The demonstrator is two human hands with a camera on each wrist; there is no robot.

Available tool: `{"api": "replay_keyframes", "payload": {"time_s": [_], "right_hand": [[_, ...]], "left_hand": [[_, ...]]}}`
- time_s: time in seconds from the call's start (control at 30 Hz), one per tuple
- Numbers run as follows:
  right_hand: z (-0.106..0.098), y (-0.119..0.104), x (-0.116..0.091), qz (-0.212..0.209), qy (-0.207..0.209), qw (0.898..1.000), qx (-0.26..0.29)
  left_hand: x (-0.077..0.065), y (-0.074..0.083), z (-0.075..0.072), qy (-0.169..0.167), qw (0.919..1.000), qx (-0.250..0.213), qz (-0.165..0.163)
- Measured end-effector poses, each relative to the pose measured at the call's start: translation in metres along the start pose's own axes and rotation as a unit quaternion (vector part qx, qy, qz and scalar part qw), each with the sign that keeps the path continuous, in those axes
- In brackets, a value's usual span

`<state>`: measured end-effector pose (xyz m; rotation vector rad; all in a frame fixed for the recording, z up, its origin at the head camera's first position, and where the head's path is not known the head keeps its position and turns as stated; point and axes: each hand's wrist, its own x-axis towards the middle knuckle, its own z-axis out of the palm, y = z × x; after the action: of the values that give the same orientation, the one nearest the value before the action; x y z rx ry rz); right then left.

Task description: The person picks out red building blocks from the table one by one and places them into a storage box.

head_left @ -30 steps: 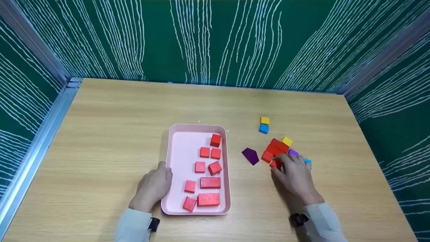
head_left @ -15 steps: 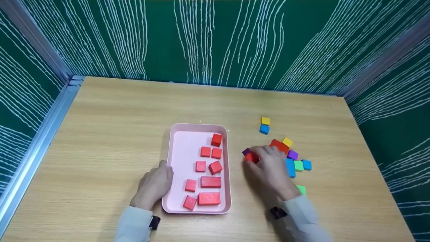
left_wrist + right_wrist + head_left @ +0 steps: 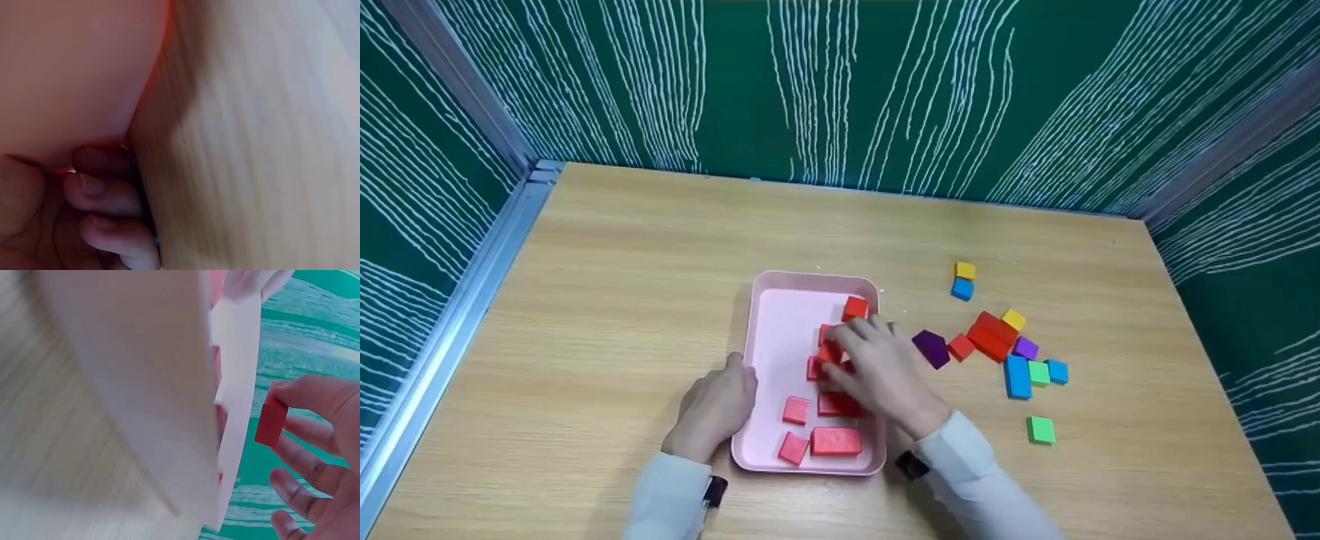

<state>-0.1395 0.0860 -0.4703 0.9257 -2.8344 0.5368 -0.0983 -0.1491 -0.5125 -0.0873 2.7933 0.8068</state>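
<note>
A pink tray [image 3: 780, 315] lies on the wooden table, holding several red cubes and red oblong blocks [image 3: 835, 441]. At its left wall my left hand [image 3: 714, 409] holds the rim; in the left wrist view its fingers [image 3: 107, 194] are curled beside the tray wall [image 3: 73, 73]. My right hand [image 3: 885, 371] is over the tray's right half, pinching a red block [image 3: 271, 421] between thumb and fingertips. The other fingers spread apart. In the head view this hand covers part of the red blocks below it.
Right of the tray lie a dark purple pentagon block [image 3: 931, 349], a red cube [image 3: 961, 347] and larger red blocks [image 3: 992, 335]. Blue [image 3: 1018, 377], green [image 3: 1041, 430], yellow [image 3: 965, 271] and violet [image 3: 1025, 348] blocks are around them. Green walls [image 3: 930, 90] enclose the table.
My right hand has carried a red block from the pile on the right, past the purple block, leftward over the tray. My left hand stays at the tray's left side.
</note>
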Motion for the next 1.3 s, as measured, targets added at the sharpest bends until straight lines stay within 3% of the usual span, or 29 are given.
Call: {"api": "replay_keyframes", "payload": {"time_s": [0.43, 0.7, 1.0, 1.3], "right_hand": [[0.010, -0.021, 0.015, -0.032, -0.040, 0.999, 0.001], [0.007, -0.028, 0.024, -0.078, -0.026, 0.996, 0.021], [0.023, -0.026, 0.033, -0.045, -0.076, 0.996, 0.007], [0.033, -0.028, 0.039, -0.020, -0.145, 0.989, -0.004]], "left_hand": [[-0.001, 0.000, -0.004, -0.002, 1.0000, -0.001, -0.009], [-0.001, -0.004, -0.003, 0.015, 0.9999, 0.004, 0.003], [0.000, -0.003, -0.001, 0.003, 1.0000, -0.003, -0.001], [0.001, -0.002, 0.001, -0.004, 1.0000, -0.007, -0.004]]}}
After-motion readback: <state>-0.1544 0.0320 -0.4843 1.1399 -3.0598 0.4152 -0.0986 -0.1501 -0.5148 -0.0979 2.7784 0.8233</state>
